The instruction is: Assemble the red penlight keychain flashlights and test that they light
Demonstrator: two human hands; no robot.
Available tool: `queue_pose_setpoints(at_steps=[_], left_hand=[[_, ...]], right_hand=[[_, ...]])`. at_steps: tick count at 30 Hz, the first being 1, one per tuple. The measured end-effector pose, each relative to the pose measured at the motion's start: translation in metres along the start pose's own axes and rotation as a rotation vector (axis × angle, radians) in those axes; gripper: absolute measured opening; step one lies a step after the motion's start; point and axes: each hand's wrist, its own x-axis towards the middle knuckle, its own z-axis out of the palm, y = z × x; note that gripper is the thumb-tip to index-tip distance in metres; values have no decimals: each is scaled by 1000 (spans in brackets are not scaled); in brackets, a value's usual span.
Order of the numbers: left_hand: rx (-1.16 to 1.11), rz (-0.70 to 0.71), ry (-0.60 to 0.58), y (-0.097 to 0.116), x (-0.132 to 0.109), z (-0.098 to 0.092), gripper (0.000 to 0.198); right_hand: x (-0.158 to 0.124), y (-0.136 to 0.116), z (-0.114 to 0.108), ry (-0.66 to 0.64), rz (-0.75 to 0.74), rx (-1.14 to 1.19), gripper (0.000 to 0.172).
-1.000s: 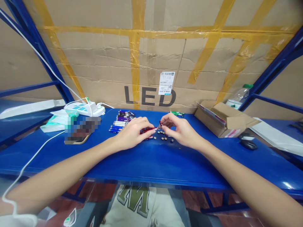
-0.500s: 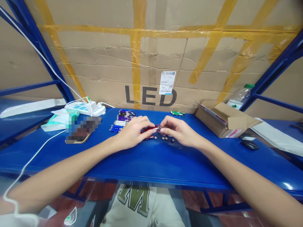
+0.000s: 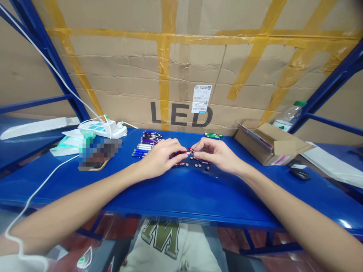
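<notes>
My left hand (image 3: 161,158) is closed around a slim red keychain flashlight (image 3: 185,153), held level just above the blue table. At the flashlight's right end, my right hand (image 3: 214,154) pinches a small silver end cap (image 3: 192,152) with a red clip by it. Fingers partly cover both, so I cannot tell whether the cap is fully joined. Under the hands lie another red tube (image 3: 178,164), several small button cells (image 3: 197,165), a red clip (image 3: 204,162) and a small dark metal piece (image 3: 208,169). Left of my left hand, several blue, white, purple and black flashlights (image 3: 143,146) lie in a row.
Green flashlights (image 3: 213,135) lie at the table's back edge. An opened cardboard box (image 3: 269,145) and a black mouse (image 3: 300,173) are at right. A phone (image 3: 99,155), a power strip (image 3: 103,129) and white cable stand left. A large carton (image 3: 127,75) walls the back.
My right fingers have shifted slightly around the flashlight's end, and more of the red clip and button cells beneath shows. My left hand keeps its hold almost unmoved.
</notes>
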Motion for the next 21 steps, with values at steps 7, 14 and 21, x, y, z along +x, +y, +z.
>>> queue_pose_setpoints(at_steps=[7, 14, 21], left_hand=[[2, -21, -38, -1, 0, 1, 28], [38, -12, -108, -3, 0, 1, 32], [65, 6, -134, -2, -1, 0, 31]], right_hand=[[2, 5, 0, 51, -42, -21, 33], [1, 5, -1, 85, -145, -184, 39], [-1, -1, -2, 68, -277, -420, 20]])
